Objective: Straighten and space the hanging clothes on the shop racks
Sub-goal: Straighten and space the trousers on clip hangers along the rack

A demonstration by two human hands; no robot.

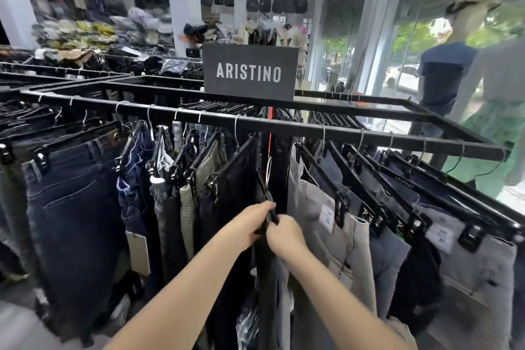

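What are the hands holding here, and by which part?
The left hand and right hand both pinch the near end of a black clip hanger; dark trousers hang below it.

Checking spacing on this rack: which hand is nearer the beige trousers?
Right. The right hand is just left of the beige trousers; the left hand is farther left, across the black hanger.

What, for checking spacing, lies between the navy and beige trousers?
Head view: a black hanger carrying dark trousers, gripped by the left hand and right hand.
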